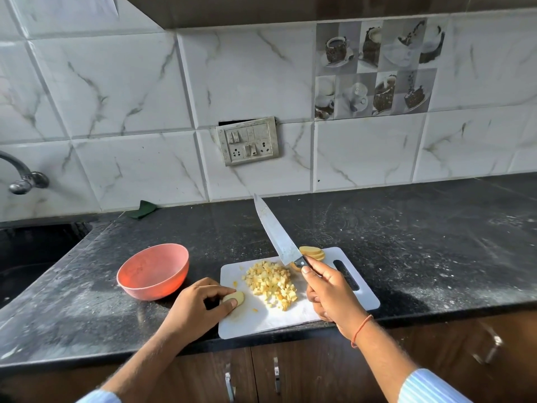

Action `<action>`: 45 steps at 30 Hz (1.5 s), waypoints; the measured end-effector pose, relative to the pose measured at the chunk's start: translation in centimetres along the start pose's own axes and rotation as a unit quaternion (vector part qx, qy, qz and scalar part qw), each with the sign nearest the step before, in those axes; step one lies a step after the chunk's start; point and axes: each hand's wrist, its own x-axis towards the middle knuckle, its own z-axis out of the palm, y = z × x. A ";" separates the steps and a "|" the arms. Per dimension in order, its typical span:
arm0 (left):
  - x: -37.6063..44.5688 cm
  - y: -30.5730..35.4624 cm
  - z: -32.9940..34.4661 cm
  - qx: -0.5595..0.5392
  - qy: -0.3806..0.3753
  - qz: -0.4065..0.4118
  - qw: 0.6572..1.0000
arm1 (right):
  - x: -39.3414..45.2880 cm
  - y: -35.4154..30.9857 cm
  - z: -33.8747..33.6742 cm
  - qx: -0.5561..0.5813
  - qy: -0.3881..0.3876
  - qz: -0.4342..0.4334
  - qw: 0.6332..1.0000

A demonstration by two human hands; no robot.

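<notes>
Dark stone surface (406,242) carrying a white cutting board (261,321) at its front edge, with a pink bowl (157,286) just to the left. The right hand (331,289) grips a knife (273,231), blade raised, tip pointing away. The left hand (197,301) pinches a potato slice (236,297) flat at the board's left edge, across the diced pile (271,282) from the knife. Bare board lies nearer the person.

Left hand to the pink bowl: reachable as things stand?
Probably yes. The bowl sits on the counter just beside the left hand, with nothing between them. The hand grips a slice at the board edge, so its fingers are occupied.
</notes>
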 end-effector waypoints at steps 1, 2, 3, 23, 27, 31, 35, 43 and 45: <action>0.0 0.0 0.0 -0.002 0.002 -0.004 1.000 | 0.0 0.1 0.2 -0.011 0.003 -0.002 1.000; 0.0 0.0 0.1 -0.005 0.002 -0.006 1.000 | -0.1 0.1 0.4 -0.034 0.010 -0.007 0.999; 0.0 0.0 0.2 -0.007 0.003 -0.007 1.000 | -0.1 0.2 0.6 -0.072 0.019 -0.016 0.997; -0.1 0.0 0.1 -0.011 0.037 -0.024 0.999 | -3.4 -2.7 5.9 -0.621 -0.020 -0.099 0.777; -0.1 0.0 0.1 -0.012 0.035 -0.018 0.999 | -4.0 -3.2 5.9 -0.634 -0.006 -0.089 0.768; 0.0 0.1 0.1 -0.005 0.036 -0.016 0.999 | -4.9 -3.1 6.8 -0.626 0.000 -0.098 0.774; 0.0 0.2 0.1 0.005 0.036 -0.013 0.999 | -5.3 -2.1 8.6 -0.605 -0.003 -0.097 0.790; 0.4 -0.8 0.0 -0.034 -0.009 -0.006 0.999 | -5.5 -2.5 8.9 -0.586 0.020 -0.087 0.806; 0.5 -0.8 0.0 -0.041 -0.012 -0.004 0.999 | -5.8 -2.6 8.9 -0.579 0.030 -0.090 0.810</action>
